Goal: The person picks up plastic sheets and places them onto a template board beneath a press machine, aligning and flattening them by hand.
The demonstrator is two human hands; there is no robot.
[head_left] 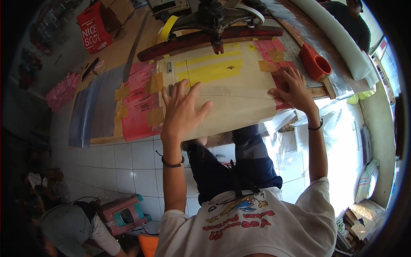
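Note:
My left hand (182, 105) lies with spread fingers on a clear plastic sheet (235, 103) at the near part of the work table. Its fingertips reach toward a yellow strip (209, 70) on the pale board. Across the sheet, my right hand (293, 90) rests at its right edge, thumb and fingers apart, beside red tape (278, 45) and a brown tape patch (267, 66). Nothing shows gripped in either hand. Beyond both hands, a long dark red bar (184, 45) hangs from a black metal press arm (214, 19) over the board.
An orange-red tape dispenser (314, 62) stands right of my right hand. Grey-blue plastic sheets (96, 107) lie at the table's left, near a red bag (94, 28). A long white roll (338, 38) lies far right. Other people are at lower left and upper right.

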